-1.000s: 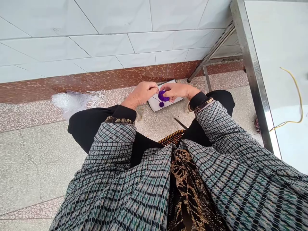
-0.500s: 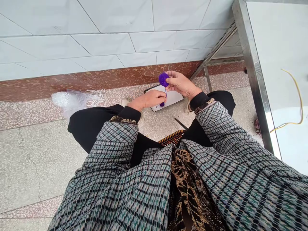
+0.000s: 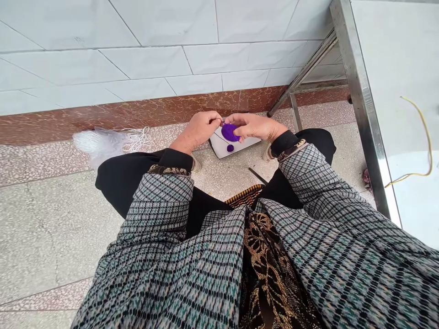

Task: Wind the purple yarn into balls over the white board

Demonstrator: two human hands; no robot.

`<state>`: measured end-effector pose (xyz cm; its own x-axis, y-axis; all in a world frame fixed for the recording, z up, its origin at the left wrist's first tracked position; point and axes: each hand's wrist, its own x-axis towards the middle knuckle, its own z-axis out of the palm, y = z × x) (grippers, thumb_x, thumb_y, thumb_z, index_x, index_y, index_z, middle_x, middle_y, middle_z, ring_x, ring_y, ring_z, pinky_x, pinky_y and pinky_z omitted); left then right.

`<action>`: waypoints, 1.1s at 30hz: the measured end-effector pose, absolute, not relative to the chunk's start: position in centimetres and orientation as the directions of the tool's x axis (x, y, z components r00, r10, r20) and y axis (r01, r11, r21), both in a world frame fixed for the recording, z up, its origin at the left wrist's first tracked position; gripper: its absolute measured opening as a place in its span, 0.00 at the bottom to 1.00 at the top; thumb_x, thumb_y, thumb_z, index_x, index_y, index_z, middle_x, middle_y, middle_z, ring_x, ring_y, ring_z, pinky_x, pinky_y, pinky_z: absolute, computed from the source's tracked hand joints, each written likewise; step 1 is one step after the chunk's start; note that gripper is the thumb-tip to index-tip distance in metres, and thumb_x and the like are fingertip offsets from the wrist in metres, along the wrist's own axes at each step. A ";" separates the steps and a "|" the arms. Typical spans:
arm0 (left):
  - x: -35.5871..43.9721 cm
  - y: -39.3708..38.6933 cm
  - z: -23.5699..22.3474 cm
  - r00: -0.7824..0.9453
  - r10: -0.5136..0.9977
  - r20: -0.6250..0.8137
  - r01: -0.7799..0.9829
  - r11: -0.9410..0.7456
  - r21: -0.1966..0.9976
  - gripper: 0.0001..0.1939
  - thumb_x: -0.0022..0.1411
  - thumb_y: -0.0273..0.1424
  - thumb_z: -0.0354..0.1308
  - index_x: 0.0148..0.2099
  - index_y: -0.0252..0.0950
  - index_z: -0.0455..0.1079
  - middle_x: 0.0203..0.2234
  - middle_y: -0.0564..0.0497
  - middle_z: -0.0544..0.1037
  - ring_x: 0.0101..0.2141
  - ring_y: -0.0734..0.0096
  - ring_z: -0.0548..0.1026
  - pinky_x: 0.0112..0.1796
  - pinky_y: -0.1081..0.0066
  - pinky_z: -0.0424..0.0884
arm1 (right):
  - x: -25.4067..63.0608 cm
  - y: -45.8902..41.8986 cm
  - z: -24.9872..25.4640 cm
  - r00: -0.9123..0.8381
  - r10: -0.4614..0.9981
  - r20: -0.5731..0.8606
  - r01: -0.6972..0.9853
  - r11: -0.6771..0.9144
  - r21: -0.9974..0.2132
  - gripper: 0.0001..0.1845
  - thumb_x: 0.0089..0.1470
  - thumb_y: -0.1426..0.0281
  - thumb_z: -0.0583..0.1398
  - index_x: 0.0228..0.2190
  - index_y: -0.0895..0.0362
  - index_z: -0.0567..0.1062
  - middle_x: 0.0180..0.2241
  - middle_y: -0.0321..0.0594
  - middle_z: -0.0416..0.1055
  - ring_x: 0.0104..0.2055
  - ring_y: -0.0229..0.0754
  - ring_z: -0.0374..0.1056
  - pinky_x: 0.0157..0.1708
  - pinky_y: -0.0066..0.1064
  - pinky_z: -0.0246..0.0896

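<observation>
The right hand (image 3: 255,126) held a purple yarn ball (image 3: 229,132) above a pale, dark-edged board (image 3: 247,144). Its thumb and fingers were closed round the ball's side, which probably kept it steady while leaving the side towards the other hand exposed. The left hand (image 3: 198,130) was closed in a pinch just beside the ball, seemingly on a fine strand; the fingertips met so tightly that the exact grip could not be told. Holding both hands close together likely kept that short length under control. A smaller purple ball (image 3: 230,148) lay on the board below, with a thin dark line running towards it, perhaps set there to stay within reach. A woven basket (image 3: 245,196) sat nearer the body, between the legs
</observation>
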<state>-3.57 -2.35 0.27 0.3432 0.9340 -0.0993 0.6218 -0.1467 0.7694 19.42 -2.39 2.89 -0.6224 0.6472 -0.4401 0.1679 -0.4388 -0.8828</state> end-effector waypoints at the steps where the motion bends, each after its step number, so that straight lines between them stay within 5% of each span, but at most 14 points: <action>1: -3.5 -2.3 0.0 0.334 0.936 -0.110 0.624 -0.132 0.770 0.10 0.68 0.29 0.57 0.35 0.36 0.77 0.31 0.49 0.81 0.35 0.65 0.75 0.42 0.65 0.70 | 19.4 -2.3 2.8 -0.607 0.686 -0.401 0.093 -0.440 -0.893 0.18 0.58 0.79 0.73 0.46 0.57 0.74 0.36 0.33 0.76 0.30 0.34 0.69 0.31 0.23 0.71; 4: -3.2 -2.5 -0.7 0.369 0.918 -0.146 0.620 -0.126 0.775 0.10 0.69 0.32 0.58 0.35 0.37 0.77 0.30 0.50 0.79 0.33 0.65 0.73 0.39 0.65 0.68 | 19.3 -1.9 2.6 -0.463 0.822 -0.332 -0.070 -0.407 -0.911 0.18 0.65 0.72 0.73 0.48 0.55 0.70 0.38 0.34 0.75 0.32 0.34 0.71 0.35 0.24 0.72; 8: -2.2 -3.2 -0.8 0.590 0.774 -0.231 0.576 -0.204 0.792 0.10 0.67 0.33 0.58 0.34 0.38 0.77 0.25 0.53 0.75 0.29 0.68 0.69 0.37 0.66 0.65 | 18.7 -1.5 2.2 -0.244 0.906 -0.345 -0.071 -0.371 -0.926 0.14 0.71 0.70 0.69 0.47 0.53 0.67 0.37 0.33 0.72 0.33 0.33 0.73 0.37 0.24 0.73; 13: -1.9 -3.6 0.1 0.740 0.627 -0.245 0.507 -0.280 0.815 0.11 0.64 0.34 0.58 0.31 0.38 0.78 0.25 0.53 0.76 0.28 0.69 0.69 0.38 0.66 0.67 | 17.9 -1.6 1.4 -0.136 0.885 -0.446 0.225 -0.411 -0.884 0.15 0.67 0.81 0.66 0.43 0.54 0.67 0.33 0.32 0.71 0.27 0.32 0.68 0.29 0.21 0.68; 19: -3.2 -3.3 1.3 0.548 0.825 -0.139 0.550 -0.229 0.803 0.11 0.64 0.33 0.58 0.33 0.37 0.80 0.27 0.51 0.80 0.30 0.68 0.72 0.37 0.67 0.68 | 18.4 -2.2 1.7 -0.351 0.701 -0.620 0.492 -0.425 -0.759 0.17 0.59 0.84 0.70 0.41 0.55 0.72 0.28 0.34 0.73 0.26 0.37 0.69 0.24 0.23 0.68; 28: -3.7 -2.2 0.8 0.287 0.953 -0.096 0.606 -0.103 0.788 0.08 0.64 0.28 0.57 0.33 0.38 0.76 0.26 0.52 0.78 0.35 0.65 0.76 0.44 0.67 0.74 | 18.8 -2.5 3.2 -0.589 0.630 -0.506 0.120 -0.550 -0.826 0.15 0.60 0.80 0.69 0.45 0.56 0.74 0.30 0.32 0.75 0.26 0.33 0.68 0.27 0.21 0.72; 33: -3.4 -2.2 -0.3 0.309 0.940 -0.147 0.604 -0.075 0.793 0.08 0.67 0.28 0.58 0.35 0.38 0.77 0.30 0.50 0.80 0.35 0.64 0.75 0.42 0.65 0.71 | 18.5 -2.2 3.2 -0.434 0.802 -0.410 -0.116 -0.502 -0.857 0.14 0.68 0.72 0.70 0.46 0.54 0.70 0.32 0.31 0.74 0.27 0.32 0.70 0.31 0.21 0.72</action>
<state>-3.36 -2.19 -0.28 0.3090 0.9397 -0.1469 0.6041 -0.0746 0.7934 18.55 -2.22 3.21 -0.4340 0.8020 -0.4105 -0.1163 -0.5017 -0.8572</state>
